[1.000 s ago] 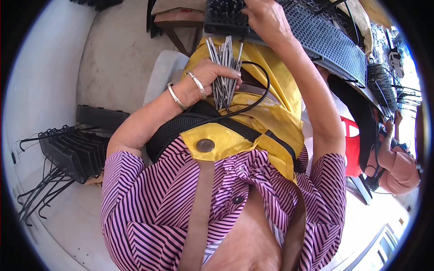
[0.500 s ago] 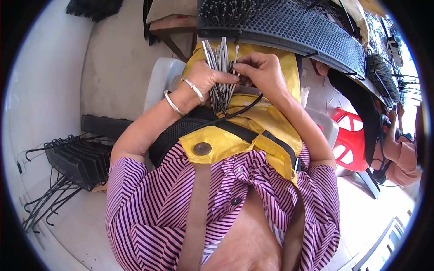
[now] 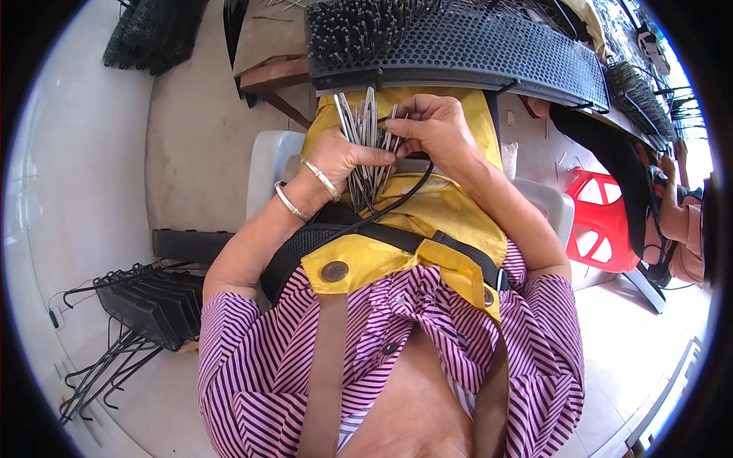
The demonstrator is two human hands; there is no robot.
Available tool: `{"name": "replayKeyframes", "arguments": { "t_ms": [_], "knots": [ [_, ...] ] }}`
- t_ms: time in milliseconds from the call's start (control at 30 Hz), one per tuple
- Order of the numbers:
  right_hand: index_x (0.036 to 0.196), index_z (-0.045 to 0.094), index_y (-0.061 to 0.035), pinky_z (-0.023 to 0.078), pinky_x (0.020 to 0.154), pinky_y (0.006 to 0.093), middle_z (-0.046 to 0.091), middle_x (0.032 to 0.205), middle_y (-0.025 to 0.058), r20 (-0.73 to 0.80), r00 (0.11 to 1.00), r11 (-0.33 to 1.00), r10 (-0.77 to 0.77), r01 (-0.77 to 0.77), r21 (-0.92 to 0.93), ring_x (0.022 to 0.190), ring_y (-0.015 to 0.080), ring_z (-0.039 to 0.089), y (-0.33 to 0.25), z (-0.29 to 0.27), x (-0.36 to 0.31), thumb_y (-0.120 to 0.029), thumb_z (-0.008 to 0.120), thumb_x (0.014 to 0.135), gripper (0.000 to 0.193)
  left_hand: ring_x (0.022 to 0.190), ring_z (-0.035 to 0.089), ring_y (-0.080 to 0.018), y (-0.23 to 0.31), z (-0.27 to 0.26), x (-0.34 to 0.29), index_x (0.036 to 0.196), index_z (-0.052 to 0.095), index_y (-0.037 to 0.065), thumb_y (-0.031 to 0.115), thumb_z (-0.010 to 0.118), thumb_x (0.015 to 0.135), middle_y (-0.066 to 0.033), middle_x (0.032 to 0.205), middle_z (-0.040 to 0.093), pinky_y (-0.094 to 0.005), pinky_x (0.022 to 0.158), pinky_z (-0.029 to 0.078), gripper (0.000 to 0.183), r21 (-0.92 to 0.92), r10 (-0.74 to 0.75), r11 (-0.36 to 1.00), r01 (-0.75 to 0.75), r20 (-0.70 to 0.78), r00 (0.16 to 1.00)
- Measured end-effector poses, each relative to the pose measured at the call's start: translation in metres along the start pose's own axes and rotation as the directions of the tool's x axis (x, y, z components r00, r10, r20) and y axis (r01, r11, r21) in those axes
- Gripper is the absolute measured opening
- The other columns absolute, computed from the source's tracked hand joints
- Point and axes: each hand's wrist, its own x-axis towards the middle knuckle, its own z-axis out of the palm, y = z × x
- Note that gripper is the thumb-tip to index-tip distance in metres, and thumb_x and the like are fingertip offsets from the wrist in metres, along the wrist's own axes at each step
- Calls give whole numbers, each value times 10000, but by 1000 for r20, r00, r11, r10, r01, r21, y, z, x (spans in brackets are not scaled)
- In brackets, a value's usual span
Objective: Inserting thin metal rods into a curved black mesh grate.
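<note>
Head view: a bundle of thin metal rods is held above the wearer's lap, close to the near edge of a dark perforated tray, which bounds the space ahead. The left hand has its grip closed around the bundle; the right hand touches the bundle's right side, but whether its grip pinches a rod cannot be told. Pale floor shows at left, beyond a white chair. Upright dark pieces crowd the tray's left end. Black hooked racks sit near the white wall; a red stool stands at right, beside another person.
</note>
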Motion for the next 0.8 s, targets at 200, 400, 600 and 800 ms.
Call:
{"name": "replayKeyframes", "arguments": {
  "t_ms": [200,400,600,800],
  "knots": [
    [885,583,70,515,475,239,623,714,104,-23,992,992,-124,124,-38,546,150,604,-14,-12,1,39,632,757,140,638,624,-180,3,-2,-4,927,591,-6,-38,670,707,-75,777,631,-300,595,526,236,-56,-39,998,39,17,999],
    [1007,549,92,548,560,245,639,789,136,-237,812,846,-533,513,-145,650,187,635,-46,-42,28,19,632,762,269,584,608,-185,1,-5,-3,796,587,1,38,675,736,-95,670,612,-287,536,507,114,-31,-71,997,71,5,997],
    [912,557,25,473,488,251,605,653,67,-288,628,691,-723,668,-277,554,151,591,-65,-35,66,29,602,771,149,581,604,-184,0,-8,-3,805,594,-5,57,664,751,-98,663,610,-285,533,501,107,-93,-89,992,88,-6,996],
    [895,576,4,462,520,189,612,689,21,-140,595,597,-791,701,-391,580,64,565,-55,-43,86,29,614,782,122,593,602,-192,2,-7,-6,822,594,-15,65,648,760,-109,682,610,-289,541,495,115,-165,-139,977,139,8,990]
  ]
}}
